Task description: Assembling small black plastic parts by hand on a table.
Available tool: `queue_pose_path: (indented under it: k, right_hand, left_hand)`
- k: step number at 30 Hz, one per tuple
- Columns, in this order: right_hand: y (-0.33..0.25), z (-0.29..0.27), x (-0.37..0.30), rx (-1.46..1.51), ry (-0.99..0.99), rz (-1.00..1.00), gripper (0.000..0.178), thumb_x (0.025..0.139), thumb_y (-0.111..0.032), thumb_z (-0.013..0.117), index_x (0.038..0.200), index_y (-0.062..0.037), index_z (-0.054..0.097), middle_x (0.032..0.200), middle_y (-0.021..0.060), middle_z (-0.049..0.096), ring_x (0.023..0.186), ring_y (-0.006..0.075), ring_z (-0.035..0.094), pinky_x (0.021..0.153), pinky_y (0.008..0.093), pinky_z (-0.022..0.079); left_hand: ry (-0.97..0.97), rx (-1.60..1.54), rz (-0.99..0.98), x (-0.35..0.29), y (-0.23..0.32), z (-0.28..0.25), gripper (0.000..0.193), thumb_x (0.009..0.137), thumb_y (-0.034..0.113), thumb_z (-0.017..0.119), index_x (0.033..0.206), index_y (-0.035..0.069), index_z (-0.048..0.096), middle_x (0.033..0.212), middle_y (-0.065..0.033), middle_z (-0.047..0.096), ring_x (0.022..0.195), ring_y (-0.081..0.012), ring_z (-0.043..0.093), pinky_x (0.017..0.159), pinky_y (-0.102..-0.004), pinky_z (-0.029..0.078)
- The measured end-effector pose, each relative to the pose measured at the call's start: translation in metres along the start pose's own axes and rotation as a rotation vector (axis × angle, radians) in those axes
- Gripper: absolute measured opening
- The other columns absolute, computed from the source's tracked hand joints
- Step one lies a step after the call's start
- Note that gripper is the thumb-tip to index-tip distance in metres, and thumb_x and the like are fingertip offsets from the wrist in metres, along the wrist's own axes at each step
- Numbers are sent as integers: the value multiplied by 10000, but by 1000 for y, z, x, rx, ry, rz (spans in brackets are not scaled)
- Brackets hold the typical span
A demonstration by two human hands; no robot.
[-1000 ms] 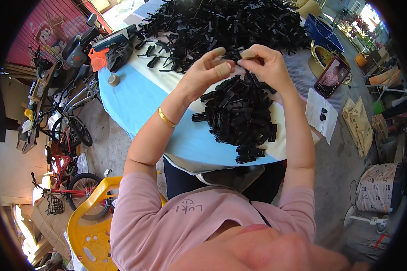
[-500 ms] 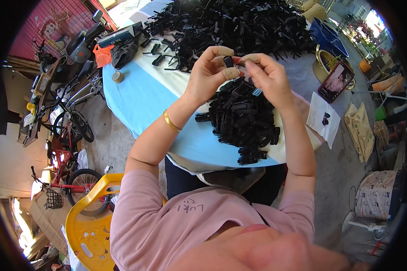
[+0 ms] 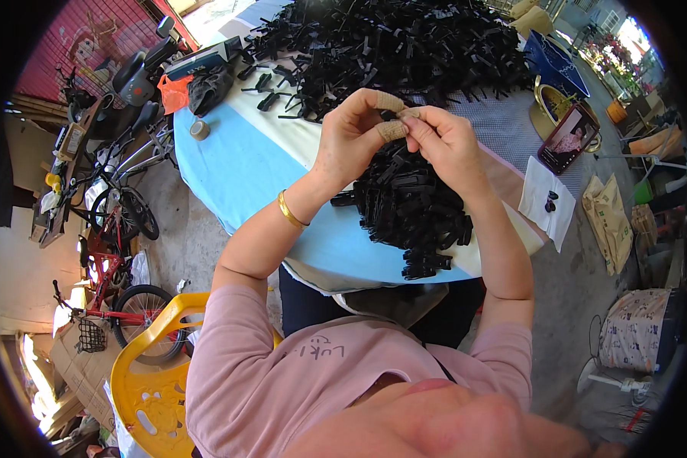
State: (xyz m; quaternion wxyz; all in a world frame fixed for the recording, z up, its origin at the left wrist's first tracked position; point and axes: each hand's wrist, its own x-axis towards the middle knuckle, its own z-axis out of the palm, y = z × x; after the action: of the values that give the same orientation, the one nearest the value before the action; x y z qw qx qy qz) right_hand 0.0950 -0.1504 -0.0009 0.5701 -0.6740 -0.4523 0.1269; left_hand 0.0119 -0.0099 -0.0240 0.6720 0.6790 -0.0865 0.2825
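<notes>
One phone (image 3: 569, 140) partly blocks a pot (image 3: 543, 120) near the black heap (image 3: 404, 53).

Black pieces (image 3: 412, 202), blue-and-cream striped tablecloth (image 3: 244, 168), pink shirt (image 3: 313, 374), gold bracelet (image 3: 288, 211), yellow chair (image 3: 169, 378)

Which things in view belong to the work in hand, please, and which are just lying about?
Part of the work, it seems:
small black piece at the fingers
nearer black pile
larger black pile

Apparently just lying about:
orange bag
phone
red bicycle

Hands (image 3: 348, 145) have closed in around a black piece (image 3: 388, 115).
</notes>
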Motion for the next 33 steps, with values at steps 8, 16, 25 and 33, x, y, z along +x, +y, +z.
queue_pose_path:
  k: [8, 16, 25, 33]
  right_hand:
    - [-4, 1, -2, -9, 67, 7, 151, 874, -98, 515, 909, 6, 619, 626, -23, 535, 560, 24, 456, 498, 171, 363]
    - [-5, -9, -1, -96, 147, -148, 221, 715, -108, 725, 893, -19, 628, 656, -42, 536, 572, 14, 422, 509, 166, 355]
    - [-5, -39, -5, 188, -64, -111, 191, 705, -62, 727, 858, 0, 631, 715, -30, 577, 629, 17, 483, 550, 164, 395]
    - [-4, -36, -5, 311, -333, -123, 188, 718, -54, 716, 858, 20, 614, 751, -6, 563, 657, 40, 497, 562, 175, 386]
  left_hand:
    - [124, 226, 271, -1, -1, 10, 230, 718, -49, 661, 928, -21, 571, 875, -69, 620, 739, -111, 587, 709, -234, 495]
    - [106, 600, 222, -5, 10, 19, 558, 656, 31, 738, 1148, 20, 474, 906, -99, 627, 773, -170, 625, 698, -269, 503]
    - [-463, -333, -156, 4, 37, -11, 731, 643, -47, 720, 1282, 3, 368, 1169, -88, 522, 967, -188, 567, 822, -317, 487]
    - [-503, -618, -384, 2, 10, -3, 297, 697, -2, 706, 885, 4, 476, 896, -124, 594, 741, -229, 645, 712, -296, 541]
